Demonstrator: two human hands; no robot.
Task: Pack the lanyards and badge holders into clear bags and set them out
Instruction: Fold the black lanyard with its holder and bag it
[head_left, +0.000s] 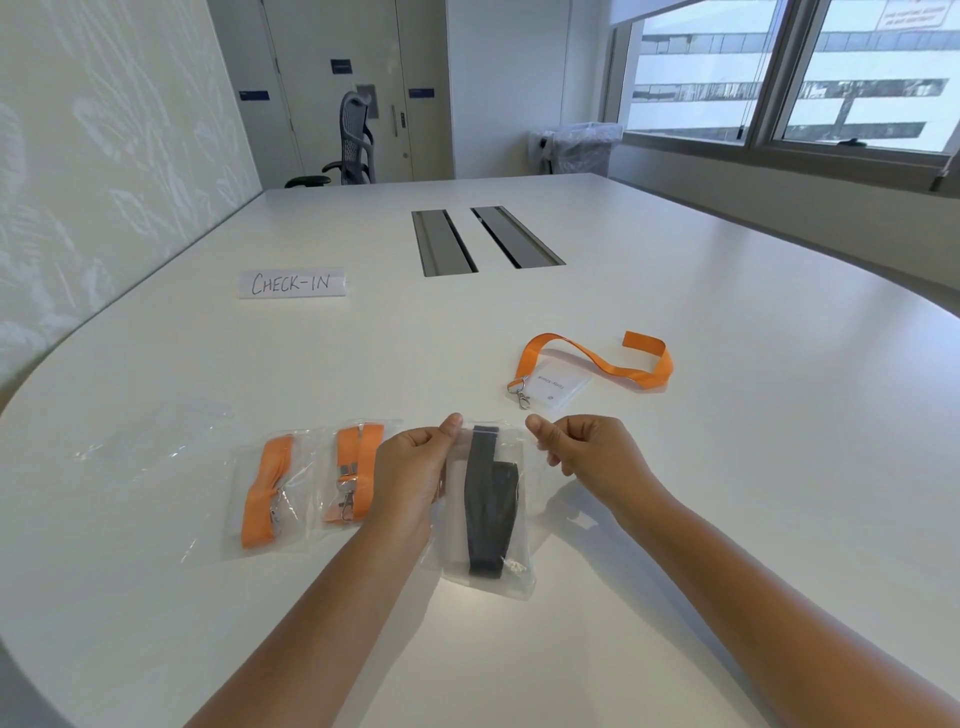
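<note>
I hold a clear bag (511, 577) above the white table (675, 493); a folded black lanyard (487, 493) and a pale badge holder are inside it. My left hand (415, 467) pinches the bag's top left corner and my right hand (582, 449) pinches its top right corner. Left of them lie two packed clear bags, each with a folded orange lanyard (267, 493) (356, 470). Farther right, a loose orange lanyard (597, 364) lies curled on the table, its metal clip beside a clear badge holder (558, 387).
An empty clear bag (156, 439) lies flat at the left. A paper sign reading CHECK-IN (292, 283) stands farther back. Two cable slots (483, 239) are set in the table's middle. An office chair (353, 143) stands at the far end.
</note>
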